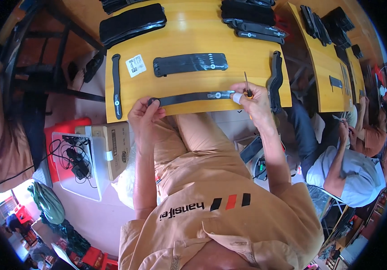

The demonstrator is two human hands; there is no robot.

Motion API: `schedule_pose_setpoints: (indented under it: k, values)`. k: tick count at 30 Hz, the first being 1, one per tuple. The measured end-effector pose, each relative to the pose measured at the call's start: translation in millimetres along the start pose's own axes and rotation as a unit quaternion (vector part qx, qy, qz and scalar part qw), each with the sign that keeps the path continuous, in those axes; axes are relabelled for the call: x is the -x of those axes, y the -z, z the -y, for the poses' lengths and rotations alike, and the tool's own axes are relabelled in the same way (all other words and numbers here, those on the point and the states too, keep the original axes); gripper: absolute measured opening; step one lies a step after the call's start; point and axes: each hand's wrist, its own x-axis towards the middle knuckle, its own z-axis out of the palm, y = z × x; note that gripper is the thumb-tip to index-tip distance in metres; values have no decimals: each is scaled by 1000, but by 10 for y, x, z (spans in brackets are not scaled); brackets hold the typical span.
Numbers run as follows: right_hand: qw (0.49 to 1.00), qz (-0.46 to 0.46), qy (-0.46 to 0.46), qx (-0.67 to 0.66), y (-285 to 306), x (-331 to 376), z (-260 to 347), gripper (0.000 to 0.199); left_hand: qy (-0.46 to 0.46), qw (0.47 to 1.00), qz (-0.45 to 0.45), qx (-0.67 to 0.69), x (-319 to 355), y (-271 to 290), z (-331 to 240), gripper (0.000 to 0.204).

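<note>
A long black strap with pale lettering is stretched level along the table's near edge. Its rounded left end is pinched in my left hand. My right hand grips the other end, and also holds a slim screwdriver-like tool with an orange and black handle, its thin shaft pointing up. A small white piece shows at the right fingers; whether it is tape or a label I cannot tell. Just beyond lies a flat stack of black straps.
On the yellow table are a single strap, a white label sheet, a strap bundle and black piles farther back. A clear bin with cables stands below left. Co-workers sit at both sides.
</note>
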Motion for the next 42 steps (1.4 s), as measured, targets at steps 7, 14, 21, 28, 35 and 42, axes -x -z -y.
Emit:
schedule_pose_setpoints:
  k: [7, 14, 21, 28, 35, 42]
  values:
    - [997, -62, 18, -34, -42, -449, -120, 13, -42, 989, 40, -137, -471, -134, -212, 10]
    - [994, -92, 57, -3, -118, -760, -416, 10, -105, 977, 19, -184, -745, -191, 33, 8]
    - [986, -137, 51, 75, -146, -814, -442, 9, -177, 957, -13, -228, -795, -205, 136, 8]
    - [981, -163, 75, 75, -153, -834, -483, 9, -168, 955, -23, -244, -786, -234, 124, 8]
    - [980, -170, 65, 86, -158, -842, -479, 9, -146, 955, -35, -256, -803, -255, 110, 8]
    - [980, -170, 64, 84, -168, -875, -525, 9, -167, 943, -34, -284, -841, -229, 149, 9]
